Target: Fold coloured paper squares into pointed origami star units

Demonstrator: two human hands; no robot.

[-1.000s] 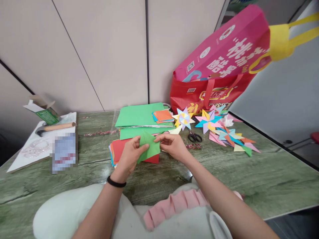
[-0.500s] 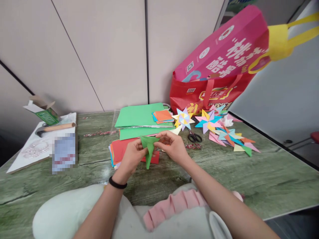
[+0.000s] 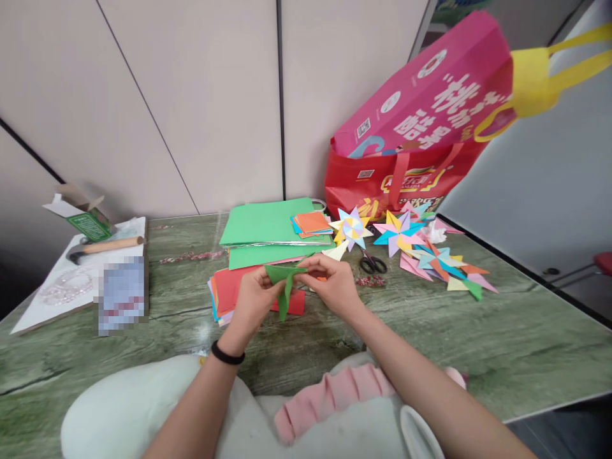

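A folded green paper point(image 3: 285, 287) hangs between my two hands above the table, with one point hanging down. My left hand point(image 3: 255, 298) pinches its left side between thumb and fingers. At its upper right corner, my right hand point(image 3: 331, 279) holds the edge with thumb and forefinger. Below and behind them lies a fanned stack of red and other coloured paper point(image 3: 227, 290). Large green sheets point(image 3: 268, 223) lie behind that, with small orange squares point(image 3: 313, 222) on top.
Black-handled scissors point(image 3: 373, 262) lie right of my hands, near folded paper stars point(image 3: 352, 228) and loose coloured pieces point(image 3: 442, 261). A red bag point(image 3: 358, 182) stands behind. At left, a hammer point(image 3: 109, 247) and a small box point(image 3: 90, 220) rest on a white board point(image 3: 38, 306).
The green paper has turned and tilted slightly in my hands, so its hanging point looks narrower. Both hands keep hold of it, with small finger shifts.
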